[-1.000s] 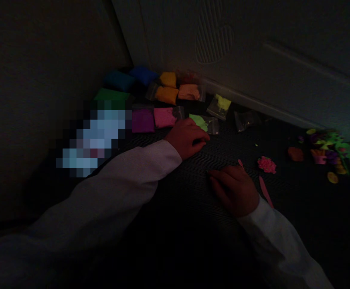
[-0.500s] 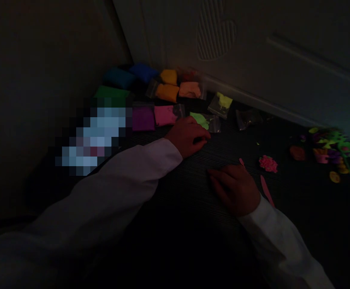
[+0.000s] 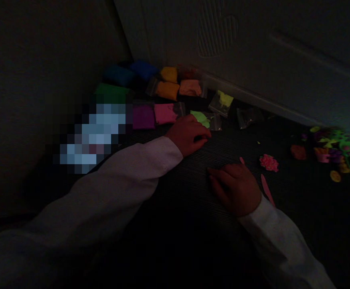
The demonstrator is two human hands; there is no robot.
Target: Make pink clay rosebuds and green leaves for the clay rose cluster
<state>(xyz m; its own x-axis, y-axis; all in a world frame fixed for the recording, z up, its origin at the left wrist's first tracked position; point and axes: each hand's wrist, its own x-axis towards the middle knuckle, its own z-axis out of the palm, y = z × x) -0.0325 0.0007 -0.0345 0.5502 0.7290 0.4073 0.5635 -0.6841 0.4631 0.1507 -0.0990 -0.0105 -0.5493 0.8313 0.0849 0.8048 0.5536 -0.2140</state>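
Observation:
My left hand [image 3: 188, 135] rests low over the dark tabletop with its fingers curled and the thumb near the fingertips. Anything between them is too dark to make out. Just behind it lies a clear bag of light green clay [image 3: 201, 119], and a bag of pink clay [image 3: 165, 113] lies beside the knuckles. To the right and nearer me is my right hand [image 3: 236, 188], its fingers drawn together and pointing left; their grip is in shadow. Beyond its knuckles shows the end of a pink tool [image 3: 242, 160]. A pink plastic knife [image 3: 266, 188] lies by the wrist.
More clay bags lie at the back: purple [image 3: 144, 116], orange [image 3: 168, 90], yellow [image 3: 224, 98] and green [image 3: 111, 93]. A bright blurred-out patch [image 3: 98, 132] is at left. On the right are a ruffled pink piece [image 3: 269, 162], a reddish lump [image 3: 298, 152] and colourful small models [image 3: 332, 148].
Both hands have stayed almost still. The view has shifted slightly, and a little less of the pink tool shows behind my right hand.

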